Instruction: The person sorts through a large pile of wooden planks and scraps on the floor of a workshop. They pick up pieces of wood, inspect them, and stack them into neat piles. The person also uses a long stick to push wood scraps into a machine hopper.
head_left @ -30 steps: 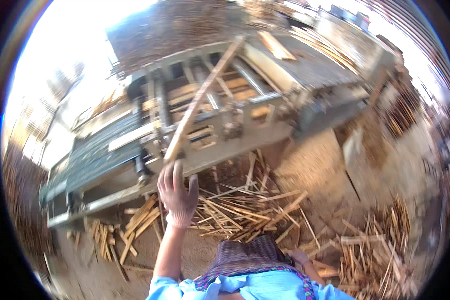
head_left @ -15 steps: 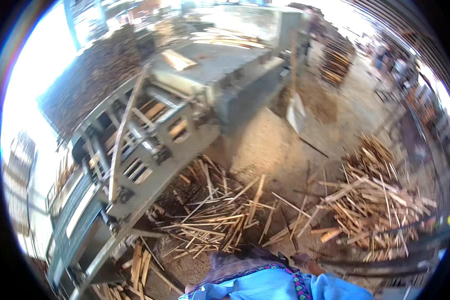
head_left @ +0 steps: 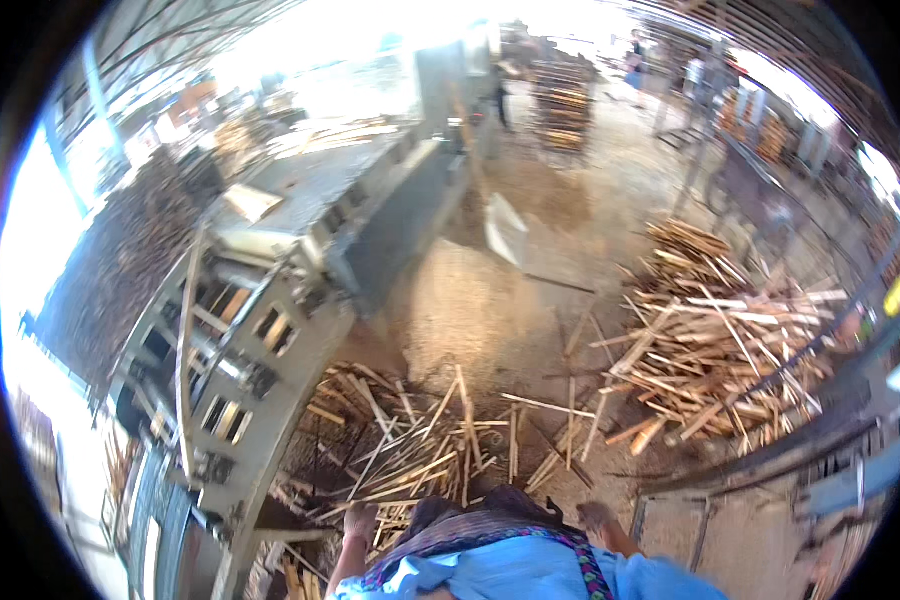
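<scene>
My left hand [head_left: 360,520] hangs low beside my dark skirt, above the near edge of a heap of thin wood strips [head_left: 410,450]. My right hand [head_left: 597,517] is on the other side of me, over the floor near a few stray strips. No object shows in either hand. Motion smears the fingers, so their pose is unclear. To the left stands a grey-green woodworking machine [head_left: 315,345] with rollers and a flat metal bed. A bare wood stick [head_left: 185,350] leans along its roller frame.
A larger pile of wood scraps [head_left: 725,350] lies at right. Beyond the near heap is pale sawdust [head_left: 455,310], with a white-bladed shovel [head_left: 505,230] by it. Stacked boards [head_left: 562,105] stand farther back, near blurred people. Dark railing [head_left: 770,465] curves along the right.
My view has swung to the right, so the machine and piles sit farther left. My left hand has come into view beside my skirt; my right hand remains low at my side.
</scene>
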`<action>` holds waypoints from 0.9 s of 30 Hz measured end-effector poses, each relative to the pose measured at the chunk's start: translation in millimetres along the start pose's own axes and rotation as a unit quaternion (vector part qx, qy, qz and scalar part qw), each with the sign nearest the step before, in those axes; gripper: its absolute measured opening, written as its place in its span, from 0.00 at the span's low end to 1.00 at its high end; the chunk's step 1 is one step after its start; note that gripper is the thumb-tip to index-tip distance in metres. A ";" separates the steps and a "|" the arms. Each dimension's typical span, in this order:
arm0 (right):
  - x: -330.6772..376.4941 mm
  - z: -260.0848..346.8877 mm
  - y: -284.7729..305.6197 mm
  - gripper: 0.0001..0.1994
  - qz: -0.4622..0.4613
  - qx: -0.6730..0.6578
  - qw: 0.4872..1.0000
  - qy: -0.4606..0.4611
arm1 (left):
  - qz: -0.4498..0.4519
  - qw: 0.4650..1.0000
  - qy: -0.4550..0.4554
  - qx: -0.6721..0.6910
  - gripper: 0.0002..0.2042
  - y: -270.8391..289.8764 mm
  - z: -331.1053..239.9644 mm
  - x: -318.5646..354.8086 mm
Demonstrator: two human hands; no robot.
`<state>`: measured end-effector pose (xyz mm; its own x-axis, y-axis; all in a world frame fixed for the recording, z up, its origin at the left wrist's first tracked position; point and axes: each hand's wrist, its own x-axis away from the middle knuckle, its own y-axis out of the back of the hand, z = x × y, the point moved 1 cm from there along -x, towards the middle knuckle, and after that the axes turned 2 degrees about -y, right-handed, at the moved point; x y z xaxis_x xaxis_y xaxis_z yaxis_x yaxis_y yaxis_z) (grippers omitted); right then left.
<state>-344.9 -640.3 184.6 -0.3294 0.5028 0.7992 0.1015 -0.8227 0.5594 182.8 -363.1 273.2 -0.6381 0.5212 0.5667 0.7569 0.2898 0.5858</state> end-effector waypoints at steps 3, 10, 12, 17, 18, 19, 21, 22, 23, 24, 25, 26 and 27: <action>-15.3 8.7 -58.4 0.13 -0.038 0.164 0.979 0.113 | -0.061 0.995 -0.074 0.024 0.26 35.1 -36.0 17.6; -63.1 -48.9 -117.9 0.21 -0.065 0.161 0.981 0.091 | 0.000 0.994 -0.075 -0.075 0.26 -3.8 45.6 -2.1; -62.6 -10.6 -103.9 0.20 -0.030 0.185 0.978 0.096 | 0.082 0.979 -0.048 -0.182 0.24 -12.9 97.0 18.4; 19.8 178.5 -38.9 0.17 -0.063 0.208 0.961 0.174 | 0.137 0.965 0.107 -0.196 0.21 10.9 264.4 101.7; 26.9 161.7 -18.4 0.16 -0.118 0.153 0.959 0.209 | 0.149 0.968 0.092 -0.182 0.20 -0.5 257.8 85.7; 32.9 156.6 -6.3 0.14 -0.162 0.105 0.946 0.261 | 0.152 0.969 0.080 -0.179 0.20 -3.9 258.9 78.8; 27.7 159.8 0.0 0.14 -0.080 -0.425 0.902 0.008 | 0.154 0.970 0.051 -0.179 0.19 -8.7 259.3 62.7; 65.6 209.4 20.5 0.15 -0.079 -0.352 0.932 -0.034 | 0.155 0.966 0.040 -0.202 0.19 1.2 273.3 67.6; 47.2 209.3 3.6 0.14 -0.069 -0.406 0.910 -0.038 | 0.152 0.961 0.019 -0.232 0.18 10.4 283.1 61.9; 43.6 186.1 0.3 0.17 -0.113 -0.391 0.912 -0.043 | 0.155 0.950 -0.040 -0.267 0.18 5.0 269.6 38.7; 40.1 194.7 -3.0 0.24 -0.054 -0.401 0.914 -0.022 | 0.137 0.936 -0.073 -0.315 0.18 19.3 276.3 30.0; 45.1 211.4 -16.7 0.24 -0.087 -0.432 0.897 -0.037 | 0.124 0.916 -0.096 -0.370 0.17 36.1 281.2 20.9; 51.4 189.2 -23.2 0.21 -0.106 -0.371 0.921 -0.049 | 0.087 0.891 -0.191 -0.403 0.15 32.8 254.7 14.9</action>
<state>-186.6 -545.2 254.3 -0.1788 0.6649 0.7252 -0.6364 -0.6403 0.4301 234.1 -141.4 153.3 -0.3097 0.7819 0.5410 0.3939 -0.4123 0.8215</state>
